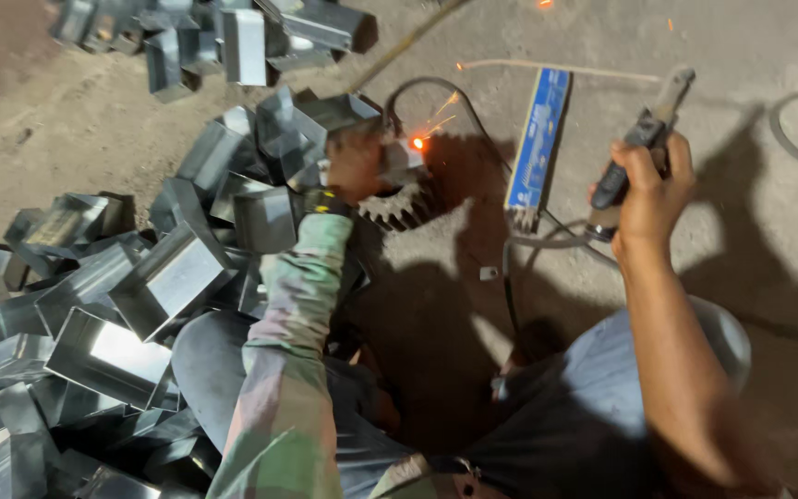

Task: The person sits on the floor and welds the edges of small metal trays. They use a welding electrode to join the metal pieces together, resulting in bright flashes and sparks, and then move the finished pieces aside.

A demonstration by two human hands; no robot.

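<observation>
Left hand (355, 166), camo sleeve down to the wrist, clamped on a small shiny metal piece (402, 159) sitting atop a toothed, rusty gear (401, 207) on the dusty concrete floor (94, 120); orange glow and sparks (417, 143) right at the piece's edge. Right hand (650, 189), bare, fisted around a dark welding holder (634, 152), lifted well off to the side, black cable (547, 242) trailing under it. Big heap of boxy, folded sheet-metal channels (140, 286), smooth and reflective, crowding the left side. Blue flat box (538, 139) lying between both hands.
</observation>
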